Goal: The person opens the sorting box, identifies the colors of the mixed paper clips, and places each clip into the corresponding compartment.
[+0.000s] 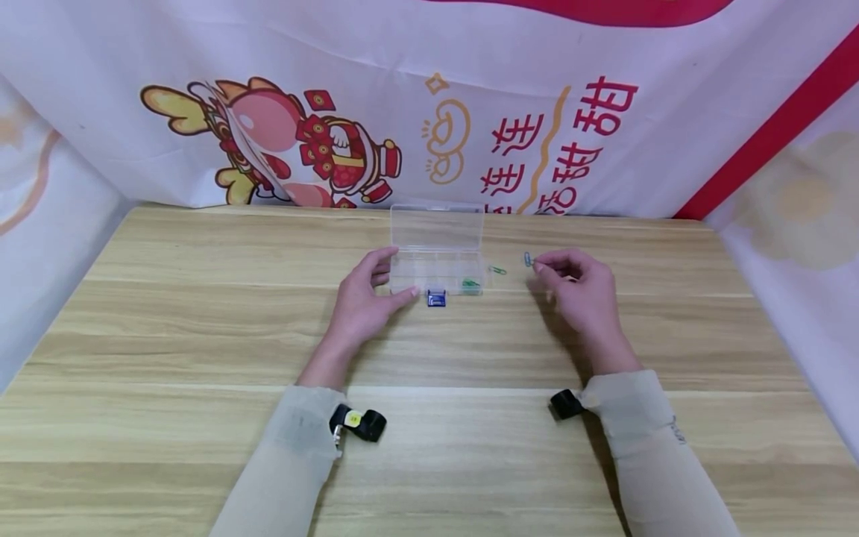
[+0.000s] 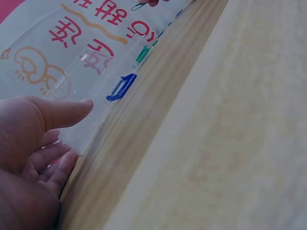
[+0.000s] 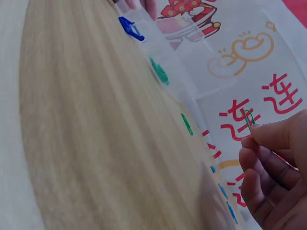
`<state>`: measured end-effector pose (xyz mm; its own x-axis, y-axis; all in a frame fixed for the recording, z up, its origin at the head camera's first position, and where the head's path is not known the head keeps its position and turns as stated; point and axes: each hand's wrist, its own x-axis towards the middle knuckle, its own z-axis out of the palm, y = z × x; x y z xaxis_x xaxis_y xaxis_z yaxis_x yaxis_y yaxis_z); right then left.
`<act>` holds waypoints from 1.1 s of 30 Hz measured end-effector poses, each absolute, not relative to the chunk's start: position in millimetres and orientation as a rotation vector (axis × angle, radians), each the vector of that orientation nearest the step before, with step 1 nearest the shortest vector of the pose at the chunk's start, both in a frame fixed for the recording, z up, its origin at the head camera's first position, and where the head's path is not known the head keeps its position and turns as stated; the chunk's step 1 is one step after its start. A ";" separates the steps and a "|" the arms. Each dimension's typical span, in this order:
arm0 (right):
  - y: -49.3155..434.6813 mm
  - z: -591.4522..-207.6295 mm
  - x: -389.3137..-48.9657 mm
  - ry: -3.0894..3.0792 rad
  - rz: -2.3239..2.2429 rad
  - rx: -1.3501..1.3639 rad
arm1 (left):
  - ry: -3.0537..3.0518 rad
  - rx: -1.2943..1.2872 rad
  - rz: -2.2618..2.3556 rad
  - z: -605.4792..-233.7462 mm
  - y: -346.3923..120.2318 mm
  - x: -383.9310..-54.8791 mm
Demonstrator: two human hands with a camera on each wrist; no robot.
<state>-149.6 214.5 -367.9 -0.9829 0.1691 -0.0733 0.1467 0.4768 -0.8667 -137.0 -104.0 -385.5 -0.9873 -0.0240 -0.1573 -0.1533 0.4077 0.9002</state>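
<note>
A clear plastic compartment box [image 1: 411, 267] lies with its lid [image 1: 436, 227] raised toward the backdrop. My left hand [image 1: 360, 302] holds it by its left end, thumb along the front edge and fingers round the side. Between thumb and fingertips of my right hand [image 1: 585, 291], held up to the right of the box, is a green paper clip [image 3: 249, 118]. More green paper clips [image 1: 470, 284] sit in the front right compartment. One loose green clip [image 3: 186, 124] lies on the table just beyond the box's right end.
Several blue paper clips [image 3: 223, 190] lie on the table near my right hand, hidden behind it in the head view. A blue latch [image 1: 436, 298] juts from the box's front edge. The wooden table [image 1: 443, 462] ends at a printed cloth backdrop [image 1: 429, 45] close behind the box.
</note>
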 end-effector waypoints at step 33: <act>164.6 -376.3 -144.4 -2.786 1.597 -0.121 | 2.527 -0.162 1.641 -385.3 -103.5 -138.6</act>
<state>-144.4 164.6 -376.3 -0.9946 0.0296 -0.0997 0.1009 0.5041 -0.8577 -138.6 -103.5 -385.3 -0.9865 -0.0221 -0.1622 -0.1572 0.4052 0.9006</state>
